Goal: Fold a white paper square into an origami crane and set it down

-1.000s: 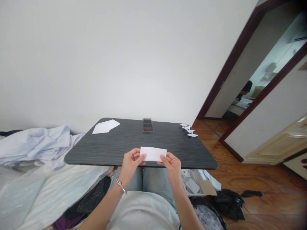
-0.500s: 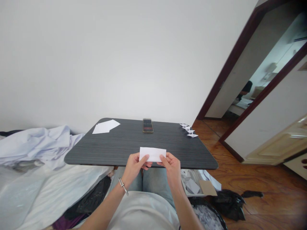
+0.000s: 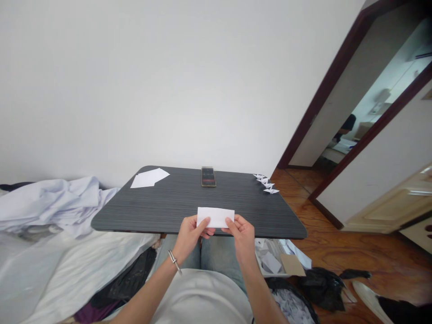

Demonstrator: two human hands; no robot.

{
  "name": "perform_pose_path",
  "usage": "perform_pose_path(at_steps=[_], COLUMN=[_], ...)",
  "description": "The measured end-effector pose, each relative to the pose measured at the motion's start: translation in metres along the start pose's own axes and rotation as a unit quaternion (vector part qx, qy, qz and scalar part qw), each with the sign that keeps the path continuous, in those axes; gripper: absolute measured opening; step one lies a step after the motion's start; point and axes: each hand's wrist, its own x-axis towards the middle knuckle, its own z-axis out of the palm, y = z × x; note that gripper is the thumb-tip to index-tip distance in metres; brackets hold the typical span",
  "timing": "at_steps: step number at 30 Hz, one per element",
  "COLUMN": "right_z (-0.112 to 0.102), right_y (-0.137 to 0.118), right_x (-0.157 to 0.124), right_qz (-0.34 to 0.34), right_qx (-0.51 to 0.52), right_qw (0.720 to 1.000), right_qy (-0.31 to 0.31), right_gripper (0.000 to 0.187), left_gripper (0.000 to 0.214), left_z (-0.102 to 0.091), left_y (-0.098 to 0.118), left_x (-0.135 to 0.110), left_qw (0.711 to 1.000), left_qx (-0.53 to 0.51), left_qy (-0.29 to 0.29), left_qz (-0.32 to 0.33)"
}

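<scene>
The dark grey wood-grain table (image 3: 162, 202) filled the middle of the scene, its rounded near edge just past the person's knees, with wide bare top between the hands and the far edge. Wooden flooring (image 3: 378, 256) lay open to the right; rumpled white bedding (image 3: 54, 207) crowded the table's left edge. The left hand (image 3: 191, 236) and right hand (image 3: 243, 238) pinched opposite ends of a white paper strip (image 3: 215, 217), closed on it over the near edge. Along the far side lay loose paper sheets (image 3: 149, 178) at left, a blurred dark rectangular device (image 3: 208, 176) at centre, and small origami cranes (image 3: 266, 183) at the right edge.
</scene>
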Motion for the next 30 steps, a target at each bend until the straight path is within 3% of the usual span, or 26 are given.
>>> perform_pose_path(at_steps=[30], right_z=[-0.0035], right_y=[0.0013], right_x=[-0.0003], right_qz=[-0.014], right_qx=[-0.033], right_qw=[0.999], right_qy=[-0.017], right_gripper=[0.024], left_gripper=[0.028], left_z=[0.0011], left_y=[-0.0029], left_x=[0.0007], left_qw=[1.0], left_qx=[0.02], left_qy=[-0.001], left_qz=[0.012])
